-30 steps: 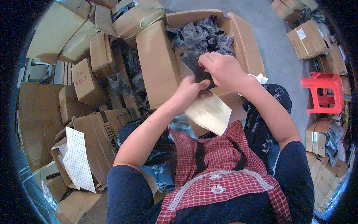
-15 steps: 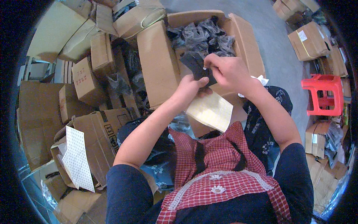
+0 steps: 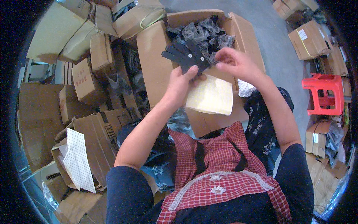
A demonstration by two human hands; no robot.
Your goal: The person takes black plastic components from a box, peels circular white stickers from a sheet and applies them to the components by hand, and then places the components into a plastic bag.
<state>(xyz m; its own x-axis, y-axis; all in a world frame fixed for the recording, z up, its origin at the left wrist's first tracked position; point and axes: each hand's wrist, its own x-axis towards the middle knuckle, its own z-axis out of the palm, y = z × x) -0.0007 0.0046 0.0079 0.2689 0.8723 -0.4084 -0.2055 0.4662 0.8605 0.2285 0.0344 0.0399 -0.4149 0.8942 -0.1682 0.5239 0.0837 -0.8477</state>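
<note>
My left hand (image 3: 182,82) is closed around a fan of flat black strips (image 3: 186,56), its thumb pressed on top. Two small round white stickers show on the strips. A pale yellow sheet or pad (image 3: 209,95) sticks out below the left fingers; how it is held is partly hidden. Just right of the strips, my right hand (image 3: 236,65) hovers with bent fingers, thumb and fingertips apart, and I see nothing between them. Behind both hands stands an open cardboard box (image 3: 156,63) with black items in clear plastic bags (image 3: 201,31).
At left, cardboard boxes (image 3: 87,82) are piled up. A white sheet with rows of small dots (image 3: 80,160) leans on one box. Crumpled white material (image 3: 246,88) lies by my right knee. On the right stand a red plastic stool (image 3: 324,93) and more cartons (image 3: 307,41).
My right hand has moved off the black strips, to the right. The strips are now fanned out and tilted left, with two white stickers showing. The yellow sheet has turned slightly.
</note>
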